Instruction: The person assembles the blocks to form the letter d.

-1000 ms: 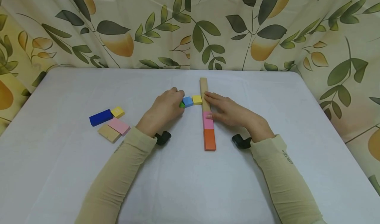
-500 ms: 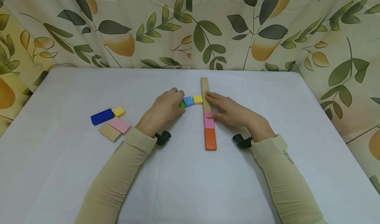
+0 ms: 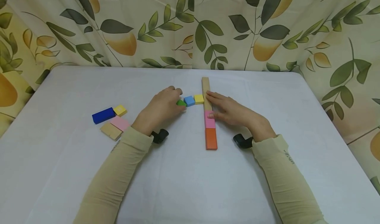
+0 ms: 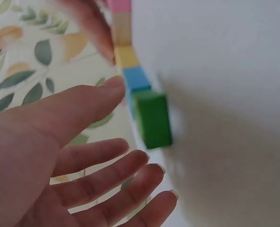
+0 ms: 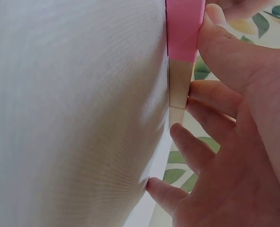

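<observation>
A line of flat blocks runs front to back on the table: an orange block (image 3: 211, 139), a pink block (image 3: 209, 122) and plain wood (image 3: 205, 84), which shows a seam in the right wrist view. From its left side a short row branches out: a yellow block (image 3: 198, 99), a blue block (image 3: 189, 101) and a green block (image 4: 153, 120) at the outer end. My left hand (image 3: 161, 107) is around the green block, its fingers spread and apart from it in the left wrist view. My right hand (image 3: 230, 111) rests fingertips on the wood, thumb on the pink block.
To the left lie a dark blue block (image 3: 103, 115), a small yellow block (image 3: 120, 110), a light pink block (image 3: 120, 122) and a plain wood block (image 3: 111, 131), close together. A white cloth (image 3: 184, 184) covers the table; a leaf-patterned curtain (image 3: 166, 46) hangs behind.
My left hand has loosened from the green block and shifted slightly left, so more of the block shows. My right hand stays on the line of blocks.
</observation>
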Demonstrator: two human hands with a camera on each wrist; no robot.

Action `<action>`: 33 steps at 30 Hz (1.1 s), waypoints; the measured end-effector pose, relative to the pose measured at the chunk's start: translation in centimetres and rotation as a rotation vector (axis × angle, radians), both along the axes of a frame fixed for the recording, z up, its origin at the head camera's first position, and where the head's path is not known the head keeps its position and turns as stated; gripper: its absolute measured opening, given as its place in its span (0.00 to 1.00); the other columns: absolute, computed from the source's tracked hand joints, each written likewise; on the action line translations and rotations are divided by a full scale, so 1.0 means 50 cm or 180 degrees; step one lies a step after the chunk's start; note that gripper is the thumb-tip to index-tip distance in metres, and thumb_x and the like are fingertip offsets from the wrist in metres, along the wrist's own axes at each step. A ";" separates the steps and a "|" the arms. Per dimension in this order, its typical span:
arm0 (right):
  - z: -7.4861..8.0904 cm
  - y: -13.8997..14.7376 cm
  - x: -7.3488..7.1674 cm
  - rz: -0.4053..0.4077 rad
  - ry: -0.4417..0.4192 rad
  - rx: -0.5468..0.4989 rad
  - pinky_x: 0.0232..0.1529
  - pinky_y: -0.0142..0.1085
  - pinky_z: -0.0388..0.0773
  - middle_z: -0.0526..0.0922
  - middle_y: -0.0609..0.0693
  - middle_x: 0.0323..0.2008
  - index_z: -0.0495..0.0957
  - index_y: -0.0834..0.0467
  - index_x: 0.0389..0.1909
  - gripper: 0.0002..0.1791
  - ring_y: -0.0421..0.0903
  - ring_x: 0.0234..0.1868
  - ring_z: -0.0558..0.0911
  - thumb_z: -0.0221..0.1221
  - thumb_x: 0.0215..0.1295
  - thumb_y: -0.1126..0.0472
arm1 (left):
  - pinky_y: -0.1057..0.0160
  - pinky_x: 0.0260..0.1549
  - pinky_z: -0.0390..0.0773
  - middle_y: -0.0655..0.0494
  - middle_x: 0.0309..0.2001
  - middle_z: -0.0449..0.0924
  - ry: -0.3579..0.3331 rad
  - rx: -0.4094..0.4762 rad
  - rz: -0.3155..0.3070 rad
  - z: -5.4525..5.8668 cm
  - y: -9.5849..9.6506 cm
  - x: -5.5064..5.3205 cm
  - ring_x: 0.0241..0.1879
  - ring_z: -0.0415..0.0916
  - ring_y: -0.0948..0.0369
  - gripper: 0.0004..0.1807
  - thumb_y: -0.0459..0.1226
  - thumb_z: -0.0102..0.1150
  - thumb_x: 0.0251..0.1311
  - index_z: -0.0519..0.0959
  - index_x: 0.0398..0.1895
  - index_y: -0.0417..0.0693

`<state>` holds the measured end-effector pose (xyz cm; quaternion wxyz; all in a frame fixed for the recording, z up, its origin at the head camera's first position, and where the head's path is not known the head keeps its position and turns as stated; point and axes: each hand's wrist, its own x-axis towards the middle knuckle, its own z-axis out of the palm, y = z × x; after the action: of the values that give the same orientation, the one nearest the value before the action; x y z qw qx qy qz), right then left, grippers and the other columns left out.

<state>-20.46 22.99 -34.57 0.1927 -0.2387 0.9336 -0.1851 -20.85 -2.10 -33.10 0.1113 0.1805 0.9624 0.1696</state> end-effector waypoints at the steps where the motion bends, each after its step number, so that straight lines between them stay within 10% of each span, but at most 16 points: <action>1: 0.000 0.000 0.000 0.0004 0.0000 -0.0004 0.75 0.64 0.40 0.43 0.54 0.80 0.47 0.58 0.78 0.44 0.57 0.80 0.44 0.58 0.70 0.49 | 0.55 0.52 0.78 0.47 0.57 0.75 0.0004 0.0014 0.0037 0.003 -0.005 -0.001 0.50 0.74 0.55 0.30 0.46 0.63 0.64 0.71 0.66 0.42; 33: -0.001 -0.004 0.001 0.0010 -0.0013 -0.0001 0.75 0.64 0.41 0.43 0.54 0.80 0.46 0.56 0.79 0.43 0.59 0.80 0.45 0.58 0.71 0.51 | 0.47 0.47 0.81 0.40 0.56 0.77 0.0606 -0.0241 -0.0091 0.071 -0.142 0.034 0.53 0.77 0.45 0.25 0.42 0.60 0.67 0.74 0.63 0.39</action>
<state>-20.40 22.77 -34.61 0.1949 -0.2399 0.9328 -0.1854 -19.14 -9.19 -29.52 0.0284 0.2051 0.9717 0.1136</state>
